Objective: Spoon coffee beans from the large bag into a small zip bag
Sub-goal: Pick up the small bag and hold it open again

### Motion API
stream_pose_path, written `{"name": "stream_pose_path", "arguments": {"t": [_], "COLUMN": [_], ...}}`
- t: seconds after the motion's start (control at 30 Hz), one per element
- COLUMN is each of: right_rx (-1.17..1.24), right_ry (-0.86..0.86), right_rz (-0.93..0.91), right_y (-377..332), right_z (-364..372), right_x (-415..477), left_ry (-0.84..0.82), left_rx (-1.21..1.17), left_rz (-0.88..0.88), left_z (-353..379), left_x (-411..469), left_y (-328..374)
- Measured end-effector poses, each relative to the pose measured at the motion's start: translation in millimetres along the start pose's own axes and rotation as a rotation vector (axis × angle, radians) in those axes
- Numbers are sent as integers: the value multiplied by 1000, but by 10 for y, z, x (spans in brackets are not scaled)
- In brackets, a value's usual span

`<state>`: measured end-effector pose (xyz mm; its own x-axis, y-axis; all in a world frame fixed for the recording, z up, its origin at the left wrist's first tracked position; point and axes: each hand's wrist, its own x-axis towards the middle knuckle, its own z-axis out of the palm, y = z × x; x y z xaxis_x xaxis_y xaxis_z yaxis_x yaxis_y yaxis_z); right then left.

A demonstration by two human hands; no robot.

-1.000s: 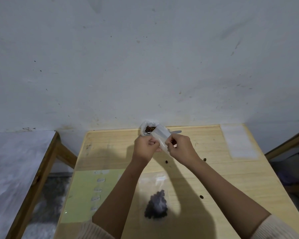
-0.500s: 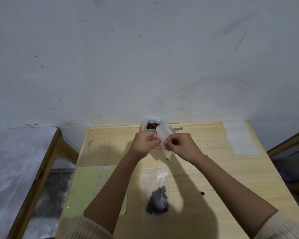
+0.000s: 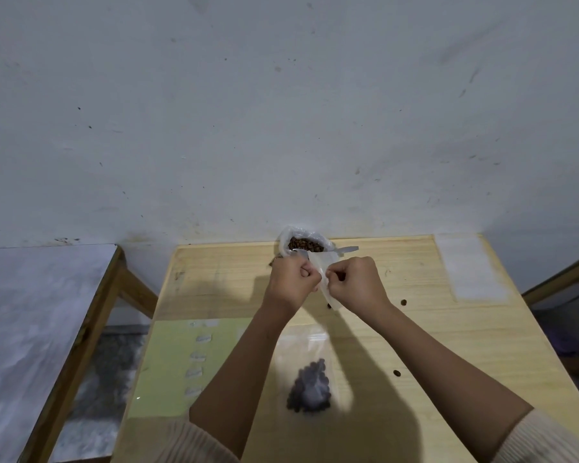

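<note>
Both hands are raised over the far middle of the table (image 3: 448, 329), pinching one small zip bag (image 3: 326, 282) between them. Left hand (image 3: 293, 282) is clenched on its left edge, right hand (image 3: 356, 284) clenched on its right edge; fingertips are curled under, so the exact grip is hidden. The bag looks empty, hanging edge-on, its lower end poking out below the right hand. The big bag (image 3: 303, 243) sits at the far edge, open, with beans (image 3: 306, 244) showing; its near side is hidden by the hands. A spoon (image 3: 346, 249) handle sticks out right of it, bowl hidden. A filled bag (image 3: 310, 385) lies flat near the person, between the forearms. A few loose beans lie on the right. Green sheet (image 3: 168, 365) near left, partly covered by the left arm.
</note>
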<state>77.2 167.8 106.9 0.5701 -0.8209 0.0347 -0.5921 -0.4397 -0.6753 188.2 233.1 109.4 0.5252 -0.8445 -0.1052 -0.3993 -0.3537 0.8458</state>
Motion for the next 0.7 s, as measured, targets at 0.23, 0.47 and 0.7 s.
{"name": "stream_pose_path", "arguments": {"t": [0.23,0.47,0.7], "right_rx": [-39,146,177], "right_ry": [9,50,29], "right_rz": [7,28,-174], "right_y": [63,60,-34], "right_z": [-11,-169,-205], "right_x": [-51,23,-11], "left_ry": [77,9,37], "left_rx": [35,-299,-475], "left_rz": [-35,-95,-13], "left_z": [-137,-144,-115], "left_x": [16,-18,-117], "left_y": [-274,-94,28]}}
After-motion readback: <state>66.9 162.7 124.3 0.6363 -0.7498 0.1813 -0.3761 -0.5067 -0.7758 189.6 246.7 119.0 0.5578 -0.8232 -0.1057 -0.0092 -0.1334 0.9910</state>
